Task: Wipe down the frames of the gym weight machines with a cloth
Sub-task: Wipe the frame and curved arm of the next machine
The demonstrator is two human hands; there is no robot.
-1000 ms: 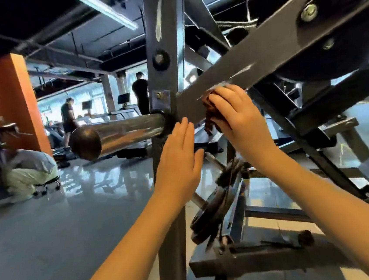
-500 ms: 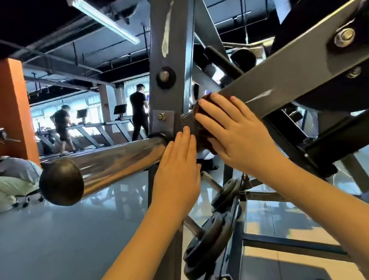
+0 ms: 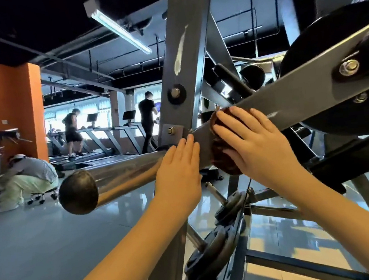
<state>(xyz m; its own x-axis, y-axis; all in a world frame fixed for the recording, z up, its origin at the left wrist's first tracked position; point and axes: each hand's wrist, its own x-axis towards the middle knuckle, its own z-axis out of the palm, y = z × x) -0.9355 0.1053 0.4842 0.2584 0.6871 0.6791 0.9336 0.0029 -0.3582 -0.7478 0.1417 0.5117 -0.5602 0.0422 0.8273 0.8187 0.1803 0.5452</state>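
Observation:
A grey steel upright (image 3: 189, 55) of the weight machine rises through the middle of the head view. A slanted grey arm (image 3: 289, 103) runs from it up to the right. My right hand (image 3: 254, 146) presses a dark brown cloth (image 3: 223, 160) flat against the lower end of that arm, fingers straight and spread. My left hand (image 3: 178, 165) rests flat, fingers together, on the upright where the chrome weight peg (image 3: 123, 176) joins it. Most of the cloth is hidden under my right hand.
A large black plate (image 3: 320, 57) hangs on the slanted arm at the right. Small black plates (image 3: 214, 255) sit on lower pegs below my arms. The peg's black cap (image 3: 78, 192) sticks out left. A person crouches (image 3: 25, 177) at the left; two others stand on treadmills (image 3: 101, 135) behind.
My right hand has slid the cloth down-left along the slanted arm toward the upright and flattened over it. My left hand stayed on the upright. The view came closer and tilted up.

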